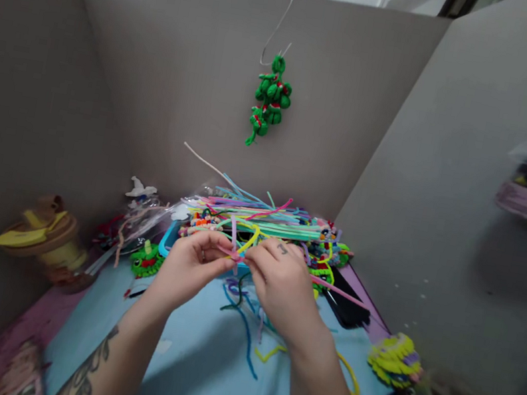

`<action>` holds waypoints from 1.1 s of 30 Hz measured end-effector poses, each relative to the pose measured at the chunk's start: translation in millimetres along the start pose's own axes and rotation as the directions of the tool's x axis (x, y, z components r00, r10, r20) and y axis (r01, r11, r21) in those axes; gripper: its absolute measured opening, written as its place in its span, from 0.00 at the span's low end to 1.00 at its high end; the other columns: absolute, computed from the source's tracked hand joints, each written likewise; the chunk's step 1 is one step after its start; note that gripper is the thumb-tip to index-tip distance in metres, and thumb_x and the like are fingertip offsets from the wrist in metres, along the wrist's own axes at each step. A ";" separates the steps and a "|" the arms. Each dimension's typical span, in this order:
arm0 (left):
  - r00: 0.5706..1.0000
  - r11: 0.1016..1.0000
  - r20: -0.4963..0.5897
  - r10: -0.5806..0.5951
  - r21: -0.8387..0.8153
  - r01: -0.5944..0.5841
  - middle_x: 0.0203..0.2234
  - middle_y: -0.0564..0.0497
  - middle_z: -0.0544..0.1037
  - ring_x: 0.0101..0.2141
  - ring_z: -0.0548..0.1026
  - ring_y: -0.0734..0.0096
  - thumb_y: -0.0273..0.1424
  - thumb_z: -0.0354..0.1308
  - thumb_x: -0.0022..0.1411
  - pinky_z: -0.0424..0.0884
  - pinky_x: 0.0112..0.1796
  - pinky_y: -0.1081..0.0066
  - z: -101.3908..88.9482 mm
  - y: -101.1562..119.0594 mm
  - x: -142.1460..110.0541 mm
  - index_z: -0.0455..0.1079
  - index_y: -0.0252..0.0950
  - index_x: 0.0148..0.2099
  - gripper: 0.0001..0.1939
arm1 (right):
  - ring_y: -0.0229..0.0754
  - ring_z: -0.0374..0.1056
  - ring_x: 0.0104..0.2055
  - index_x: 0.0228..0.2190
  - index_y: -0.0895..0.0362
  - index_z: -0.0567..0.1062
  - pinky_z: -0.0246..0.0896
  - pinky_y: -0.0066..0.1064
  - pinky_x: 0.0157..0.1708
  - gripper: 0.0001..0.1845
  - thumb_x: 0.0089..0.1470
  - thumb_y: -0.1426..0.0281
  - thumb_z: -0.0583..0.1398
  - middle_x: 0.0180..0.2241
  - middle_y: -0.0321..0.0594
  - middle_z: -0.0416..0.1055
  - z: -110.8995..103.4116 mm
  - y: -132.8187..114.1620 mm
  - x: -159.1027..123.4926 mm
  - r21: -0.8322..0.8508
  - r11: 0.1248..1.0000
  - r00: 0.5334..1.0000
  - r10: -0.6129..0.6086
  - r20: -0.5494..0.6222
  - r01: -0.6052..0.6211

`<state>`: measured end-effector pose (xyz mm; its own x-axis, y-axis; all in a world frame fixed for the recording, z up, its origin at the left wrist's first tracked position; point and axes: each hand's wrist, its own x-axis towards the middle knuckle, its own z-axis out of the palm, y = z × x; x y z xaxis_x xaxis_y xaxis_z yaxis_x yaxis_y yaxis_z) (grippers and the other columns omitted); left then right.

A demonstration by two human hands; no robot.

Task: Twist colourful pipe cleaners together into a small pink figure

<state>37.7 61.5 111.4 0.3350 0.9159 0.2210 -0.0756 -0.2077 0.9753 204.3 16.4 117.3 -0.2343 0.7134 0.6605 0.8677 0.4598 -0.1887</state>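
Note:
Above the middle of the table my left hand (197, 260) pinches pipe cleaners between thumb and index finger. My right hand (282, 281) grips the same pieces from the other side, its fingertips close to the left ones. A pink pipe cleaner (341, 293) runs through both hands, its long tail sticking out to the right. Between the fingertips a yellow pipe cleaner (251, 241) curves upward, and a lilac pipe cleaner (233, 231) stands up at the crossing. How they are joined is too small to tell.
Behind my hands lies a pile of pastel pipe cleaners (269, 225) over a blue tray (167, 237). Loose blue (247, 336) strands lie on the light-blue cloth (183, 373). A black phone-like slab (349, 306) is right. Green figures (273, 95) hang on the grey back wall.

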 end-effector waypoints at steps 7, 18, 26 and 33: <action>0.996 0.999 0.076 -0.048 0.017 0.047 0.31 0.51 0.76 0.32 0.75 0.72 0.28 0.67 0.48 0.71 0.35 0.72 -0.8 -1.6 0.2 0.68 0.34 0.35 0.12 | 0.42 0.63 0.36 0.29 0.56 0.74 0.50 0.34 0.39 0.08 0.58 0.76 0.57 0.31 0.38 0.72 -0.4 9.6 -1.0 -0.015 0.999 0.997 -0.042 -0.064 0.041; 0.995 0.985 0.079 0.059 0.155 -0.070 0.31 0.54 0.72 0.33 0.72 0.73 0.25 0.63 0.51 0.68 0.35 0.73 6.8 -5.9 -0.5 0.63 0.36 0.39 0.14 | 0.44 0.64 0.39 0.32 0.56 0.74 0.52 0.35 0.41 0.06 0.58 0.75 0.57 0.33 0.39 0.72 4.8 8.1 -0.4 0.061 0.997 0.999 -0.039 0.025 0.037; 0.997 0.998 0.079 0.007 0.058 -0.011 0.26 0.55 0.72 0.28 0.71 0.76 0.28 0.65 0.51 0.66 0.30 0.76 8.5 -8.6 1.0 0.64 0.36 0.37 0.13 | 0.43 0.65 0.39 0.32 0.57 0.73 0.52 0.35 0.41 0.06 0.58 0.76 0.56 0.33 0.39 0.72 6.1 11.0 1.9 0.070 0.996 0.998 -0.057 0.004 0.056; 0.999 1.000 0.023 -0.023 0.009 0.023 0.28 0.54 0.73 0.29 0.71 0.76 0.28 0.68 0.47 0.67 0.31 0.76 9.9 -11.4 3.9 0.66 0.35 0.36 0.15 | 0.43 0.65 0.38 0.32 0.57 0.74 0.52 0.35 0.41 0.07 0.58 0.75 0.56 0.33 0.40 0.72 4.8 14.5 0.7 0.077 0.997 1.000 -0.024 -0.009 0.025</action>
<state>49.2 64.0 101.2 0.3579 0.9124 0.1986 -0.0592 -0.1901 0.9800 214.7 26.1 111.5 -0.2513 0.6969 0.6717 0.8251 0.5171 -0.2277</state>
